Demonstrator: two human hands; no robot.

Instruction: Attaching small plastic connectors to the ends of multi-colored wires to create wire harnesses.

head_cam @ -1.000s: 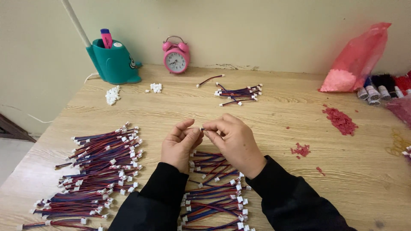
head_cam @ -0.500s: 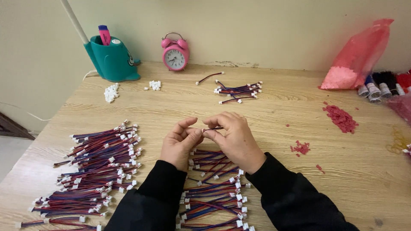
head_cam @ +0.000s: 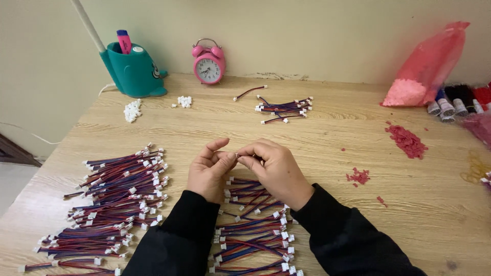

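Note:
My left hand [head_cam: 208, 169] and my right hand [head_cam: 274, 168] meet fingertip to fingertip above the wooden table [head_cam: 317, 148]. Between them they pinch the end of a short red and blue wire with a small connector [head_cam: 238, 155]; most of it is hidden by the fingers. Directly under my hands and forearms lies a pile of similar wires with white connectors [head_cam: 255, 230]. A larger pile of the same wires [head_cam: 112, 199] spreads at the left. A small bundle of wires [head_cam: 284, 109] lies further back.
A teal pen holder [head_cam: 134, 70] and a pink alarm clock [head_cam: 208, 62] stand by the wall. Loose white connectors [head_cam: 133, 109] lie near them. At the right are a pink bag [head_cam: 427, 66], thread spools [head_cam: 458, 99] and scattered red bits [head_cam: 406, 140].
Both hands stay together at the same spot, with only slight finger shifts on the wire end. The view has moved a little.

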